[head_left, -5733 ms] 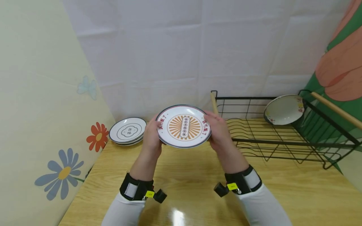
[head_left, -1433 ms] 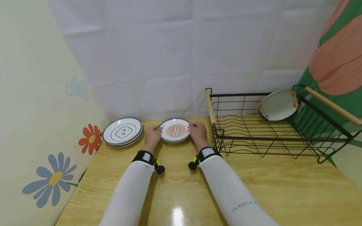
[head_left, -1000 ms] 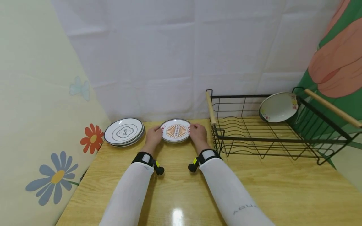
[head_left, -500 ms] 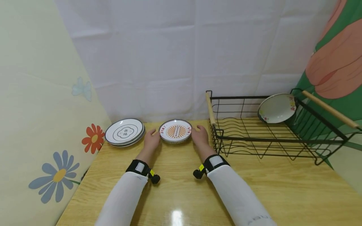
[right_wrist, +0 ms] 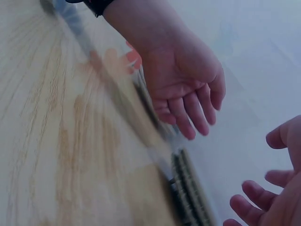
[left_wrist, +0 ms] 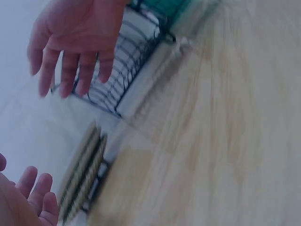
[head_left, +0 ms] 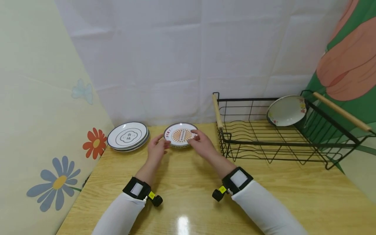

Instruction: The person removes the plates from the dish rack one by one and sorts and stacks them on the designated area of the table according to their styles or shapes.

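Observation:
A white plate with a dark rim, orange rays and red characters [head_left: 177, 133] lies on the table in the head view. The left wrist view shows it from the side as part of a small stack of plates [left_wrist: 80, 176]. My left hand [head_left: 156, 149] hovers at its left front edge, fingers loosely bent, holding nothing. My right hand [head_left: 203, 145] is above its right edge in the head view and covers part of the rim. Both wrist views show the palms free, with fingers apart from the plates. Further left sits another stack of white, dark-rimmed plates [head_left: 127, 136].
A black wire dish rack [head_left: 264, 142] with wooden handles stands on the right. One bowl with a floral rim [head_left: 287, 111] leans at its far end. The wooden table [head_left: 188, 182] meets a white cloth backdrop [head_left: 152, 65] and a flower-printed wall [head_left: 44, 114] on the left.
Both hands earlier held a plate in the air, then set it down at the back of the table. They have since let go and drawn back toward me. The plate stays in place.

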`<state>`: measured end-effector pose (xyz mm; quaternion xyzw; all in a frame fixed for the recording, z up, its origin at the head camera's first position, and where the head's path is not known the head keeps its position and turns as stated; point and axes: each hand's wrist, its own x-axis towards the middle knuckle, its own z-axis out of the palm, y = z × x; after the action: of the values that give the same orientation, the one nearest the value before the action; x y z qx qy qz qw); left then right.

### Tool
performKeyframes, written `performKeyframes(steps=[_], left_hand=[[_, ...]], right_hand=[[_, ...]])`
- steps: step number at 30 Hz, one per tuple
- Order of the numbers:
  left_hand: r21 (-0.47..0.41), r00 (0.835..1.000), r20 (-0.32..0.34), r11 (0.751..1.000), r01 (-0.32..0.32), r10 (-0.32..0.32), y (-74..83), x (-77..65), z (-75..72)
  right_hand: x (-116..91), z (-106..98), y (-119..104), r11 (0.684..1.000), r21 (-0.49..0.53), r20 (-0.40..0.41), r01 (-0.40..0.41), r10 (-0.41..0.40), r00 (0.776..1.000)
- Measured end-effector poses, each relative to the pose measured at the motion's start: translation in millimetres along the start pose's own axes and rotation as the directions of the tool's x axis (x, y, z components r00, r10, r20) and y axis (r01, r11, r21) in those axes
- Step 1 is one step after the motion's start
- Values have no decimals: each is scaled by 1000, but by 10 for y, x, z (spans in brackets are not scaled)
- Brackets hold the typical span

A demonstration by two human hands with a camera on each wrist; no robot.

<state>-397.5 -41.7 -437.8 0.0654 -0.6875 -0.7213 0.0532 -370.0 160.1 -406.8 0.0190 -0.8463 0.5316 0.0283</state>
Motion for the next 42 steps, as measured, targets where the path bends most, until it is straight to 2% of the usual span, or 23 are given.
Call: performKeyframes(steps=[2, 4, 9, 13, 18, 21, 27, 35, 38, 42], left_hand=[[-18, 999, 38, 1000, 0, 1, 94, -111, 40], [-39, 998, 67, 999, -4, 6, 176, -207, 88], [-88, 989, 141, 996, -24, 36, 341, -406, 214], [-160, 977, 209, 987, -17, 50, 467, -580, 328], [-244, 949, 310, 970, 25, 54, 594, -767, 470], [-270, 932, 361, 961, 64, 40, 643, -845, 566], [-308, 903, 428, 944, 116, 29, 679, -953, 740], [-355, 896, 443, 923, 147, 27, 740, -1046, 822], [-369, 887, 462, 915, 163, 28, 771, -1090, 857], [-386, 876, 481, 906, 176, 34, 827, -1151, 923]], right_hand=[[-112, -82, -104, 997, -41, 56, 58, -56, 997], [-207, -172, -189, 985, -91, 125, 148, -136, 983], [-381, -462, -441, 919, -158, 267, 362, -313, 911], [-457, -768, -649, 878, -172, 308, 447, -383, 871], [-432, -1193, -822, 816, -233, 331, 529, -445, 832], [-358, -1444, -890, 795, -288, 308, 534, -451, 838], [-171, -1894, -983, 777, -438, 215, 453, -399, 891], [103, -2367, -1097, 723, -578, 168, 378, -348, 922], [199, -2552, -1118, 702, -629, 144, 334, -317, 937], [310, -2827, -1088, 691, -673, 107, 264, -263, 959]])
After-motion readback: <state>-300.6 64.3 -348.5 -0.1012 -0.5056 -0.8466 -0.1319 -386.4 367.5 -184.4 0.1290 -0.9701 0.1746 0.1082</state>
